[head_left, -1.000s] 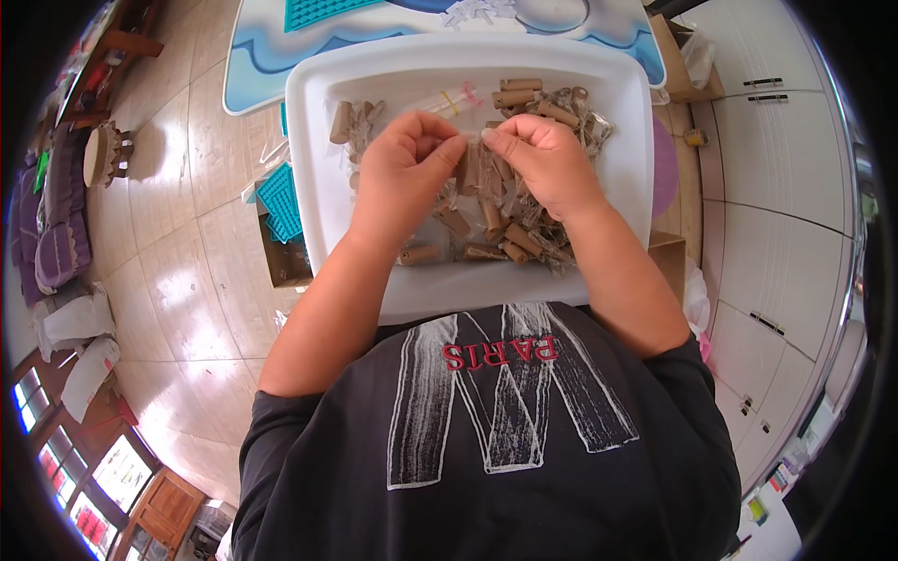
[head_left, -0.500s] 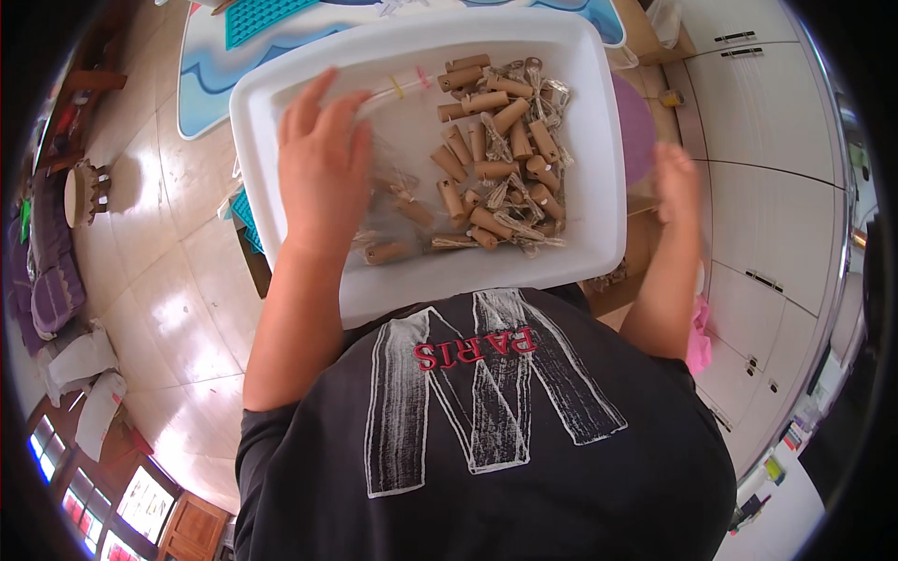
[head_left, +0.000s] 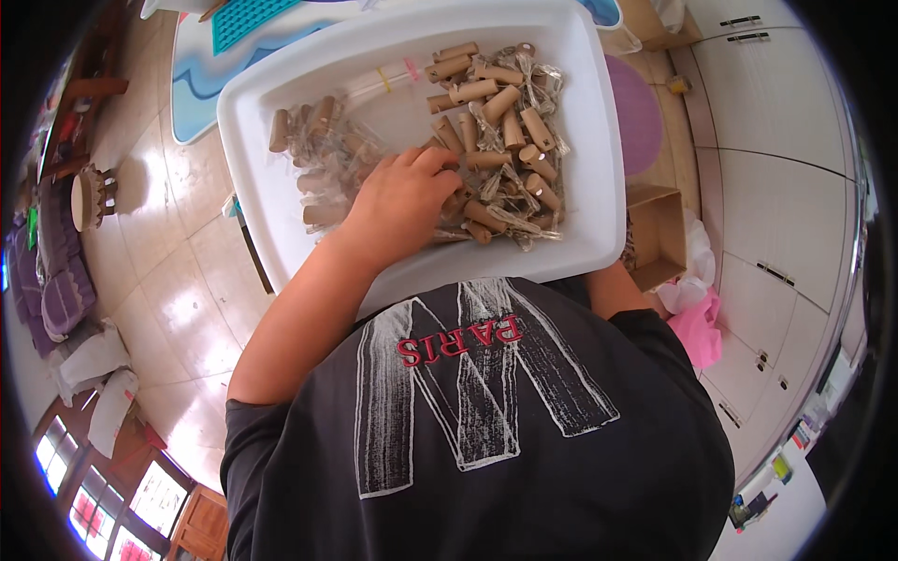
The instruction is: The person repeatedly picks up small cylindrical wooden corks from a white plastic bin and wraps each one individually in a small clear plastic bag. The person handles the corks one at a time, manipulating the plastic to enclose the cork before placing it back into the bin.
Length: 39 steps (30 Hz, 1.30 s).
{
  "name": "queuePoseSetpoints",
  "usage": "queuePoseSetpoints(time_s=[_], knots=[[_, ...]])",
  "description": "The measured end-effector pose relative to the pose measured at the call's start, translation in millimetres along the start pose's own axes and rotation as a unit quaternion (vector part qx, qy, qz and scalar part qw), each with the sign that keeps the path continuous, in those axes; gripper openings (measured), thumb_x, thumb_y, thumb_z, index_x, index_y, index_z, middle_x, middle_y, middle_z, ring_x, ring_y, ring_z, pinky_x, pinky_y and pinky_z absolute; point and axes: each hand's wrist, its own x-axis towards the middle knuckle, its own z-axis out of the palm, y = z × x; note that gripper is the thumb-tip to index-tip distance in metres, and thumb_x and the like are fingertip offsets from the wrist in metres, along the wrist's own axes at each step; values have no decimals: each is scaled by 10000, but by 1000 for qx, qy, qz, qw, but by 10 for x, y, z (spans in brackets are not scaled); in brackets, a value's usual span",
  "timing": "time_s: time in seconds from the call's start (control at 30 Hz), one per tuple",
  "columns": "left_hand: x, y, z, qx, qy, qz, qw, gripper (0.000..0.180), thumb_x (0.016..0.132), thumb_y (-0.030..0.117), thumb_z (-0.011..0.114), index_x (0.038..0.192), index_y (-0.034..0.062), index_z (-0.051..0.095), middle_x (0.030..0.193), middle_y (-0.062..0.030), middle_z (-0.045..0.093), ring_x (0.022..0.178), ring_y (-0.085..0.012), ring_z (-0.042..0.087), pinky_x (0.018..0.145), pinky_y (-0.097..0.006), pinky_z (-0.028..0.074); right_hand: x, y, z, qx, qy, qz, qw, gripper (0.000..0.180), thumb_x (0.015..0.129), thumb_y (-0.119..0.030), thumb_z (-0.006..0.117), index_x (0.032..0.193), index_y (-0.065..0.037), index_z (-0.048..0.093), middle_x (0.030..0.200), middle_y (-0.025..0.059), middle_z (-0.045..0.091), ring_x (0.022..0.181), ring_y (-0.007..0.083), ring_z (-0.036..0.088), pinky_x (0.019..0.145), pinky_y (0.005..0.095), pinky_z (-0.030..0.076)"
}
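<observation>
A white plastic tub [head_left: 271, 224] in front of me holds brown cork-shaped string lights. One loose pile of the string lights [head_left: 513, 131], with coiled clear wires, fills the tub's right half. On the left, more of them lie in clear plastic bags [head_left: 341, 140]. My left hand [head_left: 402, 201] is down in the middle of the tub, at the near left edge of the loose pile. Its fingers are bent around something hidden beneath them, close to one brown cylinder. Of my right arm only the forearm shows, beside the tub's near right corner; the hand is hidden.
An open cardboard box [head_left: 659, 234] stands right of the tub, with small brown things inside. White and pink plastic bags [head_left: 697, 327] sit beside it. Teal trays [head_left: 248, 23] rest on the blue-patterned table beyond. White cabinets [head_left: 786, 112] line the right side; a round stool [head_left: 91, 198] is left.
My left hand has moved right and nearer, from the bagged lights to the loose pile. My right hand has dropped from beside the tub out of sight. The view has shifted slightly.
</observation>
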Motion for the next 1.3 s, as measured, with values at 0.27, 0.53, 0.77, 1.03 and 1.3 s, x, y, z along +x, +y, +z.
queuePoseSetpoints(time_s=[0.27,0.53,0.77,1.03,1.3], knots=[[10,-29,-121,-111,-5,-24,994,211,681,21,603,888,46,568,980,-79,594,928,-275,561,826,-375,438,41,-36,77,-12,16,6,1000,208,862,-167,552,1035,-57,580,867,33,584,777,115,532,683,264,435],[-21,-61,-285,-332,20,-87,939,279,752,7,615,1024,29,554,922,-59,607,884,-130,574,801,-264,441,126,-75,60,-11,58,18,998,225,865,-157,546,1063,-52,570,923,47,595,833,128,546,731,275,446],[-57,-63,-278,-464,74,-86,878,236,831,45,606,1058,18,546,972,-22,586,929,-106,531,840,-245,417,5,65,-1030,367,397,-18,841,242,868,-148,541,1087,-49,561,973,59,604,883,140,558,773,285,455],[-70,-96,-291,-572,81,-85,812,231,876,76,559,1092,4,519,1009,-40,567,952,-97,535,824,-231,424,-1788,-1332,-1893,262,201,-623,709,403,746,42,617,1131,-38,530,1109,81,569,1041,175,524,922,289,388],[-85,-95,-359,-610,91,-83,783,244,902,125,528,1109,-2,506,989,-51,577,926,-112,554,784,-247,456,-1930,-1701,-1662,334,95,-616,707,235,759,61,614,979,-14,577,855,48,604,778,128,588,682,240,486]])
